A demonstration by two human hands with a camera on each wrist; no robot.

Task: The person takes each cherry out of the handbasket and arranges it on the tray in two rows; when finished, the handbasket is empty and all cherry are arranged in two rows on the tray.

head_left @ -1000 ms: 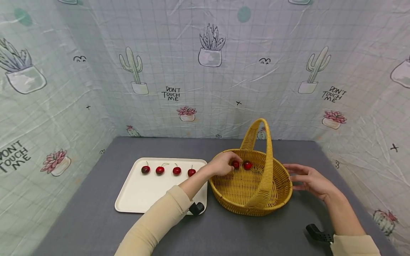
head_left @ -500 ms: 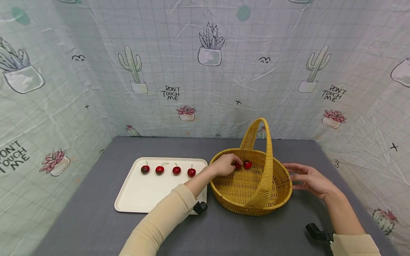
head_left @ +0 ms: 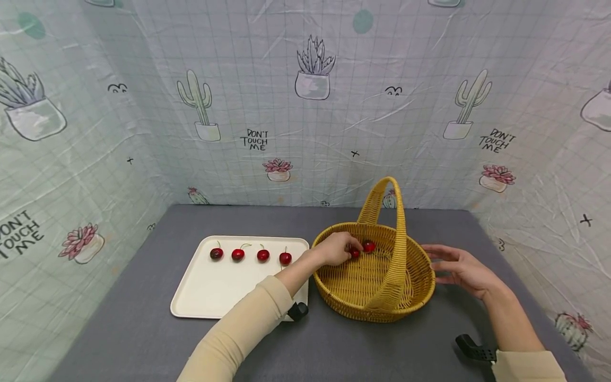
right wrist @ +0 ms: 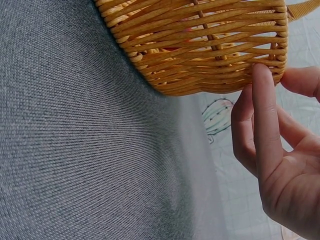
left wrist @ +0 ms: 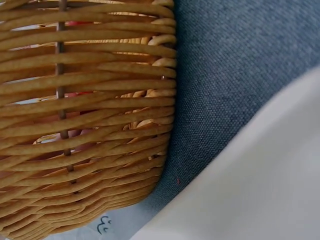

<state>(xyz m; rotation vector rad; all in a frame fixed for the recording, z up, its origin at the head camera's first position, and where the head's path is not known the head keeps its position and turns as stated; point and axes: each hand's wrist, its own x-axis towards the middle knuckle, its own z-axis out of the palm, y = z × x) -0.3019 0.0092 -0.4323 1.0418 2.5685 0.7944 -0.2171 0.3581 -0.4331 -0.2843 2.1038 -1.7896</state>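
My left hand [head_left: 336, 248] reaches over the near-left rim into the yellow wicker basket [head_left: 355, 281]. Its fingers are curled at a red cherry [head_left: 354, 254], which they partly cover. A second cherry [head_left: 369, 246] lies just right of it, inside the basket toward the back. In the left wrist view the wicker wall [left wrist: 90, 110] hides most of the hand, with bits of red showing through the gaps. Against the basket's right outer side, my right hand [head_left: 470, 269] rests relaxed fingertips [right wrist: 262, 75] on the weave near the rim.
Left of the basket lies a cream tray [head_left: 215, 286], partly under my left forearm. Several stemmed cherries [head_left: 238, 254] sit in a row along its back. The basket's tall handle [head_left: 400, 233] arches over its middle. Patterned cloth [head_left: 315, 148] encloses the grey table [head_left: 343, 350].
My left hand has shifted slightly right and toward me inside the basket, and the cherry at its fingers has moved the same way. The right hand and basket stay put.
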